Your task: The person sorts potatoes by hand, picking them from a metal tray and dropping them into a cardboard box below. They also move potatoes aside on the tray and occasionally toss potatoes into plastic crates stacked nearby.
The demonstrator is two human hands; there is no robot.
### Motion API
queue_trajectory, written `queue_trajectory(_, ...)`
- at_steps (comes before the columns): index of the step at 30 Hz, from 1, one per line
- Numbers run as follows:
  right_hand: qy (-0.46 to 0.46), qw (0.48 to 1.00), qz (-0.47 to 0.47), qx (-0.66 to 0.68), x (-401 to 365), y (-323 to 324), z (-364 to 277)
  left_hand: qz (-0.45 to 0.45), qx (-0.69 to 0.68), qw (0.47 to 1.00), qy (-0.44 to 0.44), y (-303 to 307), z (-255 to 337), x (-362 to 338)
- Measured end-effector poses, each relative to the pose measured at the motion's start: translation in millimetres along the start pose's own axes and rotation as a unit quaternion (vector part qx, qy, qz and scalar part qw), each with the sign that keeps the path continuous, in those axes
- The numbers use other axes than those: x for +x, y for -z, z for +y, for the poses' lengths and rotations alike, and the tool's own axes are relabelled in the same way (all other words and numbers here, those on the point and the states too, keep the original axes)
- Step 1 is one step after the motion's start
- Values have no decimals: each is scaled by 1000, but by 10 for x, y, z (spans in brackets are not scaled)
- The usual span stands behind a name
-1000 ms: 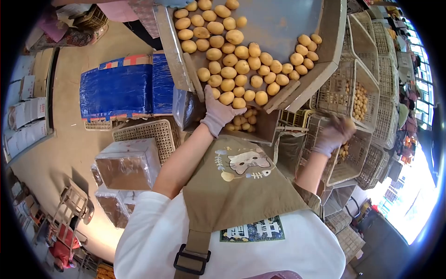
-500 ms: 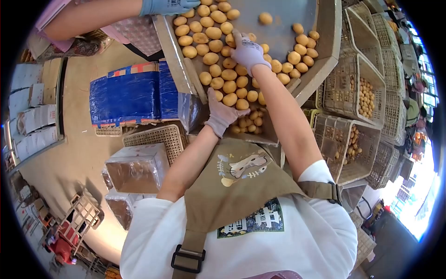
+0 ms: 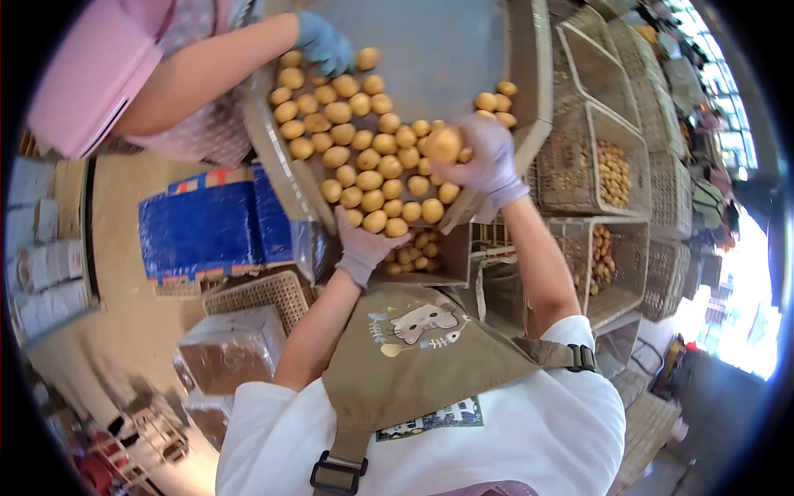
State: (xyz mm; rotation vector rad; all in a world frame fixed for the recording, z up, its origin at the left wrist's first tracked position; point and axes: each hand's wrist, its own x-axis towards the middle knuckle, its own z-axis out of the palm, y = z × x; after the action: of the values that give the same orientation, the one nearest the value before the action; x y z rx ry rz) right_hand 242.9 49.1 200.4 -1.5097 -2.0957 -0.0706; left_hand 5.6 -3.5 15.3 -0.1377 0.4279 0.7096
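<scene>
My right hand [image 3: 484, 157], in a pale lavender glove and blurred by motion, is closed on a yellow-brown potato [image 3: 444, 143] raised above the others. My left hand [image 3: 364, 248], gloved the same way, is open at the front edge of the metal sorting table [image 3: 413, 58]. Its fingers touch the nearest potatoes [image 3: 375, 221], and its thumb stretches to the right. Many loose potatoes [image 3: 368, 159] cover the near and left part of the table. Under its mouth, a box [image 3: 453, 260] holds more potatoes [image 3: 411, 255], partly hidden by my left hand.
Another person's blue-gloved hand [image 3: 324, 43] reaches among the potatoes at upper left. Stacked plastic crates [image 3: 583, 194], some with potatoes, stand to the right. At left are a blue-wrapped box [image 3: 203, 221], a beige crate [image 3: 265, 298] and a plastic-wrapped carton [image 3: 236, 347].
My right hand has lifted a potato and moved right and nearer me. The view has shifted. The other person's gloved hand has come in among the potatoes; fewer lie on the right side.
</scene>
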Motion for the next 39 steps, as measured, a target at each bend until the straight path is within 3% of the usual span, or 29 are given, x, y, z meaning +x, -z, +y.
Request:
queue_trajectory(1, -96, 993, 52, -44, -124, 134, 365, -6, 13, 1000, -7, 0, -13, 7)
queue_trajectory(2, -224, 946, 184, 147, -91, 287, 484, -8, 24, 1000, -18, 16, -23, 6)
queue_trajectory(3, -261, 922, 268, -101, -218, 387, 1077, 37, -68, 996, 34, -18, 5, -12)
queue_trajectory(4, -399, 876, 261, -74, -201, 647, 1067, 33, -56, 997, 33, -11, -13, -24)
queue_trajectory(5, -303, 891, 309, -138, -338, 637, 1200, 27, -43, 998, 27, -13, -8, -17)
queue_trajectory(6, -325, 909, 260, 15, -273, 672, 935, 23, -30, 999, 19, -9, -3, -13)
queue_trajectory(8, -261, 952, 158, 1, -359, 333, 471, 88, -65, 993, 39, -32, 15, -10)
queue_trajectory(10, -209, 978, -22, 5, -573, -161, 252, 39, -28, 998, 28, -21, 19, -8)
queue_trajectory(12, -191, 978, -82, -6, -616, -556, 13, 46, -25, 998, 29, -22, 19, -8)
queue_trajectory(15, -307, 930, -192, -60, -387, -1078, -115, 58, -21, 998, 17, -69, -14, -32)
queue_trajectory(18, -344, 903, -240, -96, -30, -1227, -191, 57, -47, 997, 20, -45, -19, -10)
queue_trajectory(20, -319, 931, -164, -70, -90, -1302, -98, 45, -80, 995, 40, 16, -4, -13)
queue_trajectory(23, -356, 916, -53, 175, -356, -1161, 8, 41, -30, 999, 12, 64, -40, 10)
queue_trajectory(25, -410, 818, 14, 404, -599, -1144, 57, 37, -32, 999, 13, 73, -34, -10)
queue_trajectory(27, -456, 651, 85, 600, -632, -920, -139, 37, -47, 998, 20, 38, -10, -14)
queue_trajectory(30, -403, 521, 124, 743, -751, -773, -287, 40, -41, 998, 28, 58, -2, 1)
queue_trajectory(34, -388, 480, 126, 776, -803, -684, -427, -18, -45, 998, 26, 99, 8, 0)
queue_trajectory(36, -390, 586, 129, 698, -940, -528, -496, -44, -30, 998, 23, 116, 27, 2)
queue_trajectory(39, -435, 629, 31, 644, -1714, 54, -354, -4, -41, 999, 25, 101, 29, -5)
